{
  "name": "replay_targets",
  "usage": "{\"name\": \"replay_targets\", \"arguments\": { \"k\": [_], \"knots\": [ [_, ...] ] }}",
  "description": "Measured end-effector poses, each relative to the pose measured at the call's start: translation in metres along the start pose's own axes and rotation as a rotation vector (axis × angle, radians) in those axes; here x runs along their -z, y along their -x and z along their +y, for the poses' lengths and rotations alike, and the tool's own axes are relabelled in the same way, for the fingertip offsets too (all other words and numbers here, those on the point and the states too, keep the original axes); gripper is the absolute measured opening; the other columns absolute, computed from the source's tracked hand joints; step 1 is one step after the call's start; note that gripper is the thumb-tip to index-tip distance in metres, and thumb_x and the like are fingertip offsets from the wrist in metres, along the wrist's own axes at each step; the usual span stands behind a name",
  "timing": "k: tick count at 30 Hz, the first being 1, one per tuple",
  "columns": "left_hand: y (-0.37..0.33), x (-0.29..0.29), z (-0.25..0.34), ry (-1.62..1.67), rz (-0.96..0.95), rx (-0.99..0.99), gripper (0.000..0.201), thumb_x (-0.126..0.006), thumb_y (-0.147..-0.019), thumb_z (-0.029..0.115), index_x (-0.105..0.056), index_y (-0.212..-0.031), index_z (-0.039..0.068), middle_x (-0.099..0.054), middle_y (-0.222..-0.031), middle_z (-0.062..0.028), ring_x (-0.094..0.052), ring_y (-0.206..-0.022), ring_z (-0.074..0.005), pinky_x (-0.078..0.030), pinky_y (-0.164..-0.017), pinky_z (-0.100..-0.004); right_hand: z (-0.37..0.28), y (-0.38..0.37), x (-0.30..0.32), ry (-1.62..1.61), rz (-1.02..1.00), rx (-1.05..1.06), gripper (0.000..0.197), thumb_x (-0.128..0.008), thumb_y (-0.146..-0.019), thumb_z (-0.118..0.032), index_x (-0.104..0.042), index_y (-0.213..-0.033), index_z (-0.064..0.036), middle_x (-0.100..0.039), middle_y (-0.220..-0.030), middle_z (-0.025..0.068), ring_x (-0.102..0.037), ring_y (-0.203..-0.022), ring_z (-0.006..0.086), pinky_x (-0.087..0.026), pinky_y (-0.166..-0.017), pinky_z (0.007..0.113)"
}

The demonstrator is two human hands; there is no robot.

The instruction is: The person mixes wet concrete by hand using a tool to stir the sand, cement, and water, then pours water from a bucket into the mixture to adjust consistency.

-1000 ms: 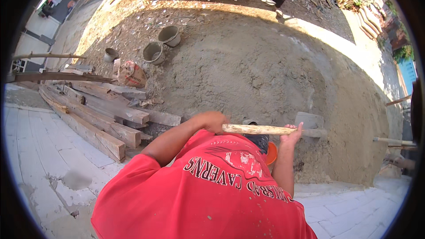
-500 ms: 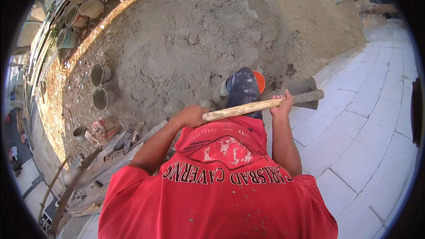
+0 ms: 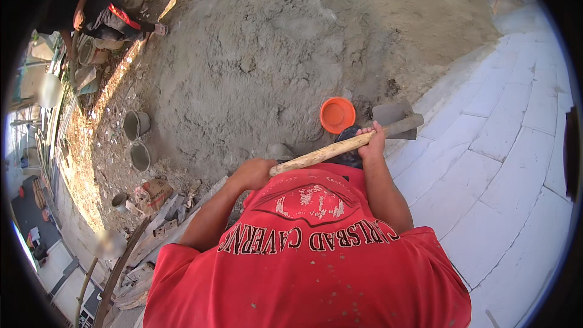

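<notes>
Across the front of my red shirt lies a hoe (image 3: pixel 322 155) with a pale wooden handle. Its grey, cement-coated blade (image 3: pixel 392 113) is at the right, under the handle's end. My left hand (image 3: pixel 254 174) is closed round the butt of the handle. Farther up the handle, my right hand (image 3: pixel 371 140) grips it near the grey part. An orange plastic tub (image 3: pixel 337 115) sits at the edge of the wet mortar (image 3: pixel 255 79), just beyond my dark-trousered leg (image 3: pixel 348 146). The leg is partly hidden behind the handle and my shirt.
Grey buckets (image 3: pixel 136 125) stand along the mortar's left side, near a torn cement bag (image 3: pixel 153 196). Pale blocks (image 3: pixel 486 176) cover the right side. Timber (image 3: pixel 146 237) lies at lower left. Another person (image 3: pixel 97 9) bends over containers at upper left, holding a long handle.
The hoe and both hands have shifted slightly left in view. My leg has dropped lower, leaving the orange tub fully visible. The other person has come much farther into view.
</notes>
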State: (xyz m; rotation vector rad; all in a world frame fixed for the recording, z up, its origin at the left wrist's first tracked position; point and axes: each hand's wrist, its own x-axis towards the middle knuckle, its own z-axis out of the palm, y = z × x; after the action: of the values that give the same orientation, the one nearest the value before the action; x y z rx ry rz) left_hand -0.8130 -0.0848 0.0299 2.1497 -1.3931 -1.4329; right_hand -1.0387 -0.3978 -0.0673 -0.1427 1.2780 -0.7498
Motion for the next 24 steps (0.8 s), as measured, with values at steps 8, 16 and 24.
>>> {"name": "replay_targets", "arguments": {
  "k": [8,16,24],
  "knots": [
    [-0.139,0.026,0.106,-0.069,0.024,0.033,0.042,-0.069,-0.080,0.044,-0.067,-0.102,0.008,-0.070,-0.093,-0.0218,-0.066,-0.091,-0.0436,-0.052,-0.078,-0.0526,-0.125,-0.130,-0.022,0.024,-0.021,-0.071,0.026,-0.063,-0.095,-0.026,-0.045,-0.081,-0.0126,-0.049,-0.071,0.0019,-0.052,-0.064,0.0180,-0.053,-0.067,0.037],
    [-0.229,0.012,0.259,0.104,0.048,0.391,0.039,-0.067,-0.083,0.041,-0.068,-0.103,0.008,-0.070,-0.095,-0.0235,-0.067,-0.092,-0.0433,-0.052,-0.080,-0.0531,-0.263,-0.239,-0.033,0.917,-0.149,-0.307,0.047,-0.067,-0.092,-0.046,-0.057,-0.120,-0.0098,-0.068,-0.096,0.0105,-0.068,-0.078,0.0228,-0.056,-0.068,0.035],
    [-0.257,0.024,0.322,0.449,0.255,0.759,0.046,-0.073,-0.078,0.040,-0.068,-0.106,0.003,-0.071,-0.090,-0.0222,-0.069,-0.090,-0.0389,-0.051,-0.079,-0.0476,-0.422,-0.340,-0.034,1.313,-0.173,0.084,0.030,-0.065,-0.096,-0.034,-0.062,-0.107,-0.0060,-0.069,-0.082,0.0053,-0.062,-0.059,0.0127,-0.049,-0.049,0.028]
  ]
}}
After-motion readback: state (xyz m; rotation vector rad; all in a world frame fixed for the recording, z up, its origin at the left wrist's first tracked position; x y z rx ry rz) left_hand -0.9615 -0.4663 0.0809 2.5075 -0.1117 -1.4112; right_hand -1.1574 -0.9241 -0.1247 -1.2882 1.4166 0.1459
